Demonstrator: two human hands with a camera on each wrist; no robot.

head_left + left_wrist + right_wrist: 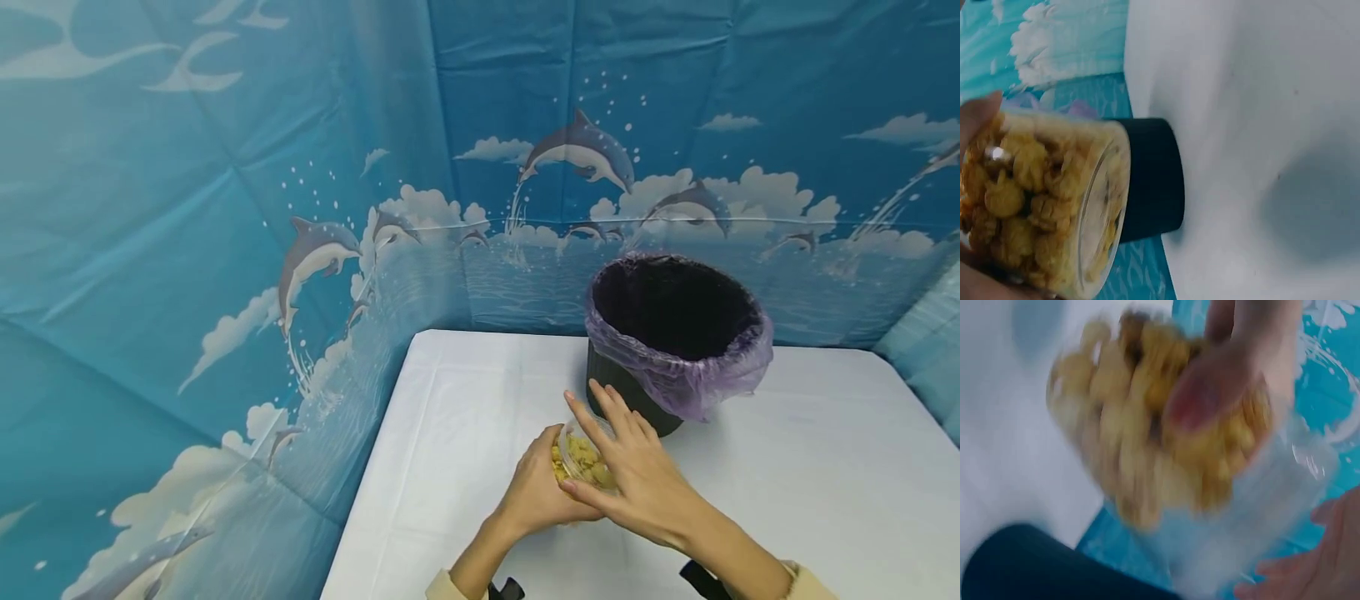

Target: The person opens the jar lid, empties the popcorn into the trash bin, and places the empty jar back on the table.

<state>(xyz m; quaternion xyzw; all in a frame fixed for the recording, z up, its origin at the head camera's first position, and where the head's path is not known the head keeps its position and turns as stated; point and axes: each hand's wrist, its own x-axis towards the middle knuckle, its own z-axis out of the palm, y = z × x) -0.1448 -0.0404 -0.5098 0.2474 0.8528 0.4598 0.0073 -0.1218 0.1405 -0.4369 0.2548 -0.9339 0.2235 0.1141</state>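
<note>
A clear plastic jar (584, 459) of yellow caramel popcorn (1016, 212) is held above the white table by my left hand (534, 490), with its fingers and thumb curled round the side. My right hand (641, 477) is spread over the jar's upper end, its fingers fairly straight and its thumb near the rim. In the right wrist view the fingers (1300, 569) of that hand show at the lower right, beside the jar's clear, popcorn-free upper part. The left thumb (1207, 394) lies across the jar wall there. Motion blurs this view.
Just beyond the hands, a dark bin (628, 385) with a purple plastic liner (705, 387) folded over its rim stands on the white table (442, 433). Blue dolphin-print curtains (390, 108) hang along the back and left sides.
</note>
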